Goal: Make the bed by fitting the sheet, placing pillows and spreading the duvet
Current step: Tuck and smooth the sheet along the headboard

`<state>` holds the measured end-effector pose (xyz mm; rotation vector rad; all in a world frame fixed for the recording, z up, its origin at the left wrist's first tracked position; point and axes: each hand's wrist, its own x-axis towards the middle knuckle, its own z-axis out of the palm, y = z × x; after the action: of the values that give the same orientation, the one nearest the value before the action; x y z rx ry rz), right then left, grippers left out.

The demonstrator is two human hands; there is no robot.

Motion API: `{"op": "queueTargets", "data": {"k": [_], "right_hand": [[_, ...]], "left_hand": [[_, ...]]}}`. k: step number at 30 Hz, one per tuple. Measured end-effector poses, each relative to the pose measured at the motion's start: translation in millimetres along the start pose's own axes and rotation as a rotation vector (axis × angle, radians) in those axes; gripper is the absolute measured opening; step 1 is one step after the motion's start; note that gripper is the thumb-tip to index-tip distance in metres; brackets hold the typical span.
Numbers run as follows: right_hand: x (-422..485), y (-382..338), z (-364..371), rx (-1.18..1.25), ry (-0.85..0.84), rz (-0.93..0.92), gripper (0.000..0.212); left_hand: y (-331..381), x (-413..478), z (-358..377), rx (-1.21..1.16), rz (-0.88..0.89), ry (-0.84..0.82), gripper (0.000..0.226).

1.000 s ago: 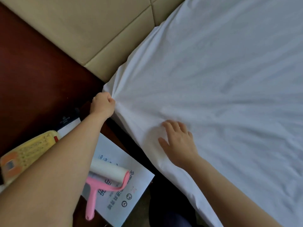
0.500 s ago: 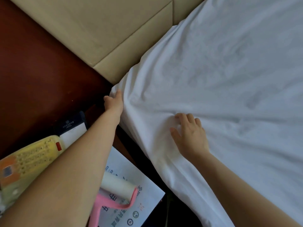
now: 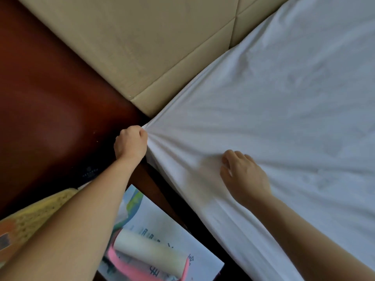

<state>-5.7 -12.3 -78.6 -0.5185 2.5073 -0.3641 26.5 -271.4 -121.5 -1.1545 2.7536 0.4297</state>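
Head view: left hand [image 3: 130, 144] fisted on sheet [image 3: 263, 118] corner for tension; right hand [image 3: 245, 177], fingers loosely bent, pins it w/o gripping.

The padded headboard [image 3: 142, 47] butts tight behind the sheet [image 3: 263, 128] corner, leaving you no gap. Left of that corner the nightstand [image 3: 50, 118] top gives you room. Nearer you, a lint roller [image 3: 150, 254] on a leaflet [image 3: 162, 218] crowds it.

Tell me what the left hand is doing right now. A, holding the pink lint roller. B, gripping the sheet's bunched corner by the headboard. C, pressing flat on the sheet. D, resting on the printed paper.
B: the left hand is fisted on the gathered corner of the sheet, creases fanning from its grip, beside the headboard.
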Motion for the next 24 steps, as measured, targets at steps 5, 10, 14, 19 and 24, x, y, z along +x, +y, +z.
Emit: {"op": "queueTargets", "data": {"k": [5,10,14,19,24], "right_hand": [[15,-13,-2,-0.011,0.079,-0.099,0.024],[35,-14,-3,-0.048,0.148,-0.161,0.04],[49,-24,14,-0.129,0.123,-0.204,0.05],[58,-36,33,-0.213,0.164,-0.223,0.053],[73,-18,21,-0.255,0.234,-0.234,0.05]], "left_hand": [[6,9,18,-0.101,-0.153,-0.125,0.03],[13,8,35,-0.407,-0.414,-0.166,0.034],[21,0,46,-0.726,-0.688,-0.035,0.028],[39,-13,40,-0.452,-0.121,0.383,0.037],[66,11,45,-0.263,0.478,0.112,0.056]]}}
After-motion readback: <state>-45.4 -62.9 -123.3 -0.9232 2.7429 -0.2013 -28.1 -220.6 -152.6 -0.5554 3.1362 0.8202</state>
